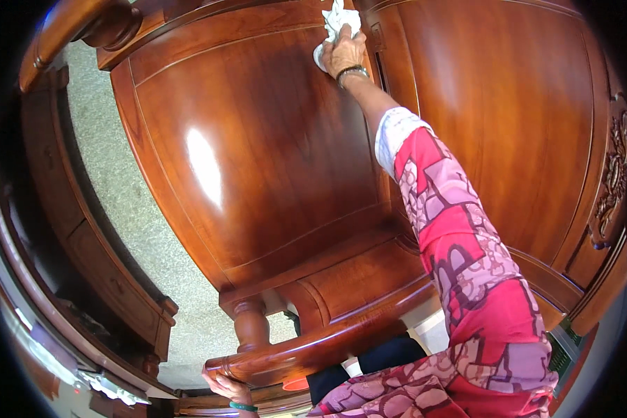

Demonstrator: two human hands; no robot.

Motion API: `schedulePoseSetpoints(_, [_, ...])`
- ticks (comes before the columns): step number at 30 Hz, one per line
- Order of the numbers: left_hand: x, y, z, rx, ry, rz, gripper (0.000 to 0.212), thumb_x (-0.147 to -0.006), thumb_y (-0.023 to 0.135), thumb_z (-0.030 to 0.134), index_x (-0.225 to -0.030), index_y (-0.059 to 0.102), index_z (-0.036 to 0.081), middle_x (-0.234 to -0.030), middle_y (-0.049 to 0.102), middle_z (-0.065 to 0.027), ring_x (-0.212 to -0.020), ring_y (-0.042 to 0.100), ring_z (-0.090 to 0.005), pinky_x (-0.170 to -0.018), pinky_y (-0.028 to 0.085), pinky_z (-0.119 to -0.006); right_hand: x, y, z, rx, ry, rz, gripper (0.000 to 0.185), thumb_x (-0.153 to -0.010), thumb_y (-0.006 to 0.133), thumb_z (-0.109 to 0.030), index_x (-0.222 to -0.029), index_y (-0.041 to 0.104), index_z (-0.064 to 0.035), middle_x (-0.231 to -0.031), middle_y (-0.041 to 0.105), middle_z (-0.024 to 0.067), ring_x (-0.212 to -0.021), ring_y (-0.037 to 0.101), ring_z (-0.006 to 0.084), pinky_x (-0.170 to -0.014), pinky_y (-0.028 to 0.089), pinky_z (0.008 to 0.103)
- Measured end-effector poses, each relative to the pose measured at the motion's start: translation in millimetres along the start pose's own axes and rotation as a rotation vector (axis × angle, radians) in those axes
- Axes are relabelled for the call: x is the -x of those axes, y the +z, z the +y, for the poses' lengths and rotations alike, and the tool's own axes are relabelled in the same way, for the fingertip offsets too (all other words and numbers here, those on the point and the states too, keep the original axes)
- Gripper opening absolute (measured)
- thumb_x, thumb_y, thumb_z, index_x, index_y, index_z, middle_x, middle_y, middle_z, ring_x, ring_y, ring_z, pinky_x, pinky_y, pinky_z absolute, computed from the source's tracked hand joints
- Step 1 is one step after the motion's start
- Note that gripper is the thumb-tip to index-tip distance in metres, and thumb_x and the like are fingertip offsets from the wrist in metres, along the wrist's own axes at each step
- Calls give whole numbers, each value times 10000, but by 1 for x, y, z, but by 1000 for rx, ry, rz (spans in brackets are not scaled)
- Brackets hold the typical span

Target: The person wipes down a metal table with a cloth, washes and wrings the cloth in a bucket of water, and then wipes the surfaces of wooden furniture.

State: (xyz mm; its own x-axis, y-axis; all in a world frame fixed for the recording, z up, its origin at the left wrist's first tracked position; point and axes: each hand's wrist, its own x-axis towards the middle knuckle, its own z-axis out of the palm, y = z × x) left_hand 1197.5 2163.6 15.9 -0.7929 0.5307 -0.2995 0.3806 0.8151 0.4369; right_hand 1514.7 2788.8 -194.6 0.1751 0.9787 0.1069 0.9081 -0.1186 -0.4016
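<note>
My right hand (346, 56) presses a crumpled white cloth (340, 22) onto the back right corner of a polished wooden seat (261, 141). The arm reaches across from the lower right, in a pink patterned sleeve, with a dark bracelet at the wrist. At the lower left my left hand (225, 387), with a green bangle, grips the front end of the rounded wooden armrest (313, 345). Part of that hand is hidden under the armrest. Along the seat's right side rises a wooden backrest (491, 115), with a carved ornament (612, 172) near its top edge.
A second armrest (62, 36) stands at the far left end of the seat. To the left, a dark wooden table with drawers (94, 240) runs along the speckled floor (130, 183). A reddish-orange object (295, 385) shows partly below the near armrest.
</note>
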Motion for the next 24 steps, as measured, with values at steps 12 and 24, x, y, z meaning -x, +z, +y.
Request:
schedulePoseSetpoints(12, [2,8,1,32,-39,-18,678,-893,392,494,-1232,420,-93,-1188,486,-251,-1083,482,-349,-943,356,-427,16,93,-179,210,-315,-112,519,-774,582,-203,-1261,467,-65,-1235,457,157,-1106,459,350,-860,424,519])
schedulePoseSetpoints(24, [-16,4,50,56,83,-63,600,-872,392,505,-1119,508,-29,-954,568,-205,-850,568,-326,-770,447,-420,245,32,-164,-174,-1269,-468,346,-790,516,-98,-1133,562,-97,-1302,467,103,-1229,397,279,-1033,307,435])
